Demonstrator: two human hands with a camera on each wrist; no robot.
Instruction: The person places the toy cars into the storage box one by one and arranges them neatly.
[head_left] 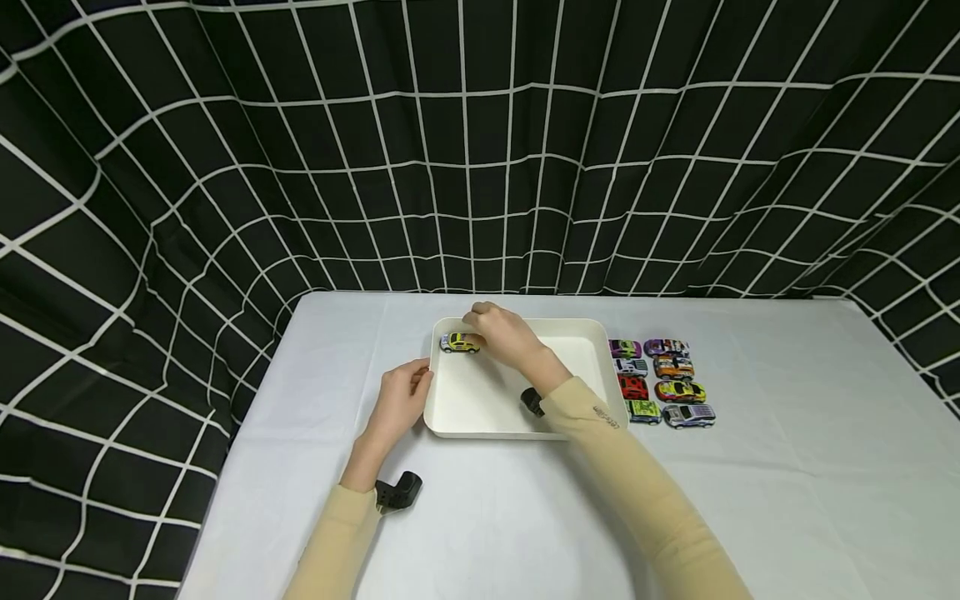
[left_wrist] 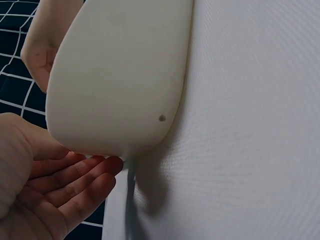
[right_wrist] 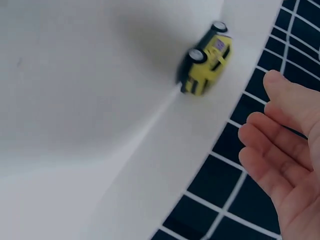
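Observation:
A small yellow toy car (head_left: 460,342) with dark markings is in the back left corner of the white tray (head_left: 480,408). In the right wrist view the toy car (right_wrist: 207,62) is slightly blurred, close along the tray's wall. My right hand (head_left: 506,333) hovers at the tray's back rim, beside the car. Its fingers (right_wrist: 260,145) are loosely bent, apart from the car, with nothing between them. My left hand (head_left: 401,396) is at the tray's left side, fingertips (left_wrist: 107,167) touching the outer wall just below the rim.
Several toy cars stand in two columns right of the tray, among them a red car (head_left: 633,387), an orange car (head_left: 672,367) and a silver car (head_left: 690,415). A white cloth covers the table (head_left: 787,500). Behind it hangs a black curtain (head_left: 487,183) with white grid lines.

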